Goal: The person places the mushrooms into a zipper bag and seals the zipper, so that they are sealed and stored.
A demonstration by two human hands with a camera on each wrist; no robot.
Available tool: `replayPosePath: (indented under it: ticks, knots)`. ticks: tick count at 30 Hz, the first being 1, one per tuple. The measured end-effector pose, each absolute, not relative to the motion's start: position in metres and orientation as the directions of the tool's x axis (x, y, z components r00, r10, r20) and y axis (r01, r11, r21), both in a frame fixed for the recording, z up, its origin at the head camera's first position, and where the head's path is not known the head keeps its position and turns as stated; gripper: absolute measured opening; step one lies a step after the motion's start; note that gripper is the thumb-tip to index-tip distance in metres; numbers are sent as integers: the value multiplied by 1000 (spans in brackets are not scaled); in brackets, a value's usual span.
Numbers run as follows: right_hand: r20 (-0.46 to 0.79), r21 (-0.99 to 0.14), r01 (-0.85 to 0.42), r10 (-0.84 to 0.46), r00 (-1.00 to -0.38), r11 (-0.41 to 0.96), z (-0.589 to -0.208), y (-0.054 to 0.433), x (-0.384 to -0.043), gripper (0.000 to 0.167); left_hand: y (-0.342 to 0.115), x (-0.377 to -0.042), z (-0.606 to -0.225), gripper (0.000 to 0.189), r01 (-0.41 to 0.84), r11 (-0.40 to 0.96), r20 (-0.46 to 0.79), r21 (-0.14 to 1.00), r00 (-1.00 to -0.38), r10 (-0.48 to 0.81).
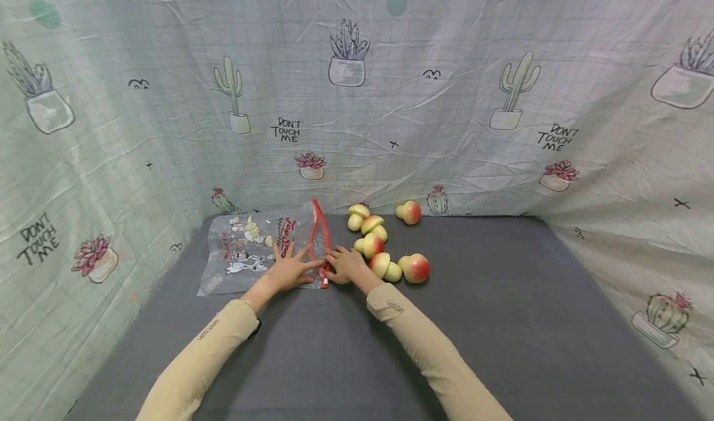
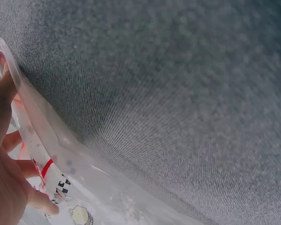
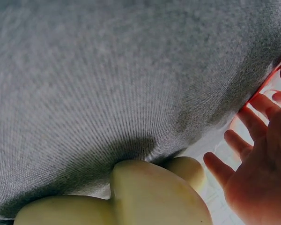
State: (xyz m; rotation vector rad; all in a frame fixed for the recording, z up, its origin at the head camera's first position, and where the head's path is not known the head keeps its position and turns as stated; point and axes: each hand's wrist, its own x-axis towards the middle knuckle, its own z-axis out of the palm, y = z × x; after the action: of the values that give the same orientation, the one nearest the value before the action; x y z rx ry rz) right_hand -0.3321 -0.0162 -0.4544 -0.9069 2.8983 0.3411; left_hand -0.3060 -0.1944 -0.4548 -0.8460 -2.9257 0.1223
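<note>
Honestly, the nearest hazard is my right sleeve (image 1: pixel 432 353), coming up from the bottom of the frame. It ends just beside some mushrooms (image 1: pixel 381 265), so one careless elbow and those round caps could roll off across the table (image 1: pixel 502 322).

Bit further up, my left hand (image 1: pixel 287 271) is spread wide over the bag (image 1: pixel 220 266), which lies flat left of centre in the frame. My right hand (image 1: pixel 347 265) is at the mouth end, fingers loosely apart, tips at the red zip (image 1: pixel 323 224). Can't tell if any of them really pinch it. If they don't, I'd guess the thin plastic could slip off my fingertips.

The zip's two red strips bow apart mid-length, but leaning hard on my left palm could squash the layers together and shut that gap. Too little weight and the whole bag might skid instead.

Then there's one loner mushroom past the others, right of centre, near the curtain (image 1: pixel 357 117). Reaching over for that one risks bumping the nearer ones.
</note>
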Motion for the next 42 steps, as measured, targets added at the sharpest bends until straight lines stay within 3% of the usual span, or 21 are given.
replayPosePath:
  ticks: [6,13,16,25,29,34,42]
  knots:
    - [-154,178,-571,-551,-821,801,-454,-16,-330,52,-196,-304,-452,50,573,808,121,-140,-800,588]
    - [-151,172,-573,-553,-819,801,-455,-15,-328,54,-198,-305,-451,37,717,634,191,-288,-606,772]
    - [-156,170,-568,-547,-823,806,-456,-15,-330,55,-197,-305,-451,28,746,588,177,-311,-562,808]
    - [-140,138,-577,-561,-816,805,-479,-18,-350,58,-195,-303,-456,23,756,567,105,-328,-567,817]
    - [-159,140,-572,-552,-819,808,-468,-19,-341,56,-196,-303,-457,22,731,600,126,-326,-595,794]
    - [-135,175,-574,-559,-818,800,-459,-17,-330,53,-201,-303,-455,36,703,633,102,-324,-639,762]
    - [-127,206,-581,-567,-814,787,-455,-16,-329,54,-205,-303,-449,36,684,645,146,-341,-640,755]
